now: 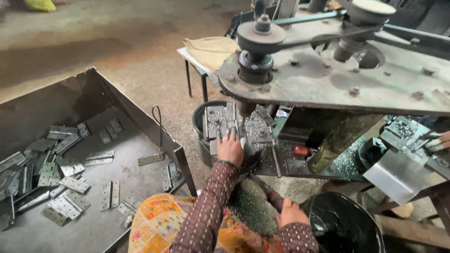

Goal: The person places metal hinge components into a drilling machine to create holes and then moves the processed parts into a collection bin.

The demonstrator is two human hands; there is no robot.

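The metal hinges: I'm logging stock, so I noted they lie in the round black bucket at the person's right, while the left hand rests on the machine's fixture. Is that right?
Not quite. The head view shows the metal hinges lying in the big sheet-metal tray on the person's left, not in the round black bucket. The left hand does rest on the machine's fixture.

A machine table (337, 89) is set at one o'clock, with a pulley (260, 35) on it. Below it, at twelve, the left hand (229, 149) is laid on a jig (220, 122). At five o'clock a lever (269, 194) is gripped by the right hand (290, 213), just beside a bucket (344, 225). A tray (93, 225) of hinges (61, 173) is placed at nine o'clock.
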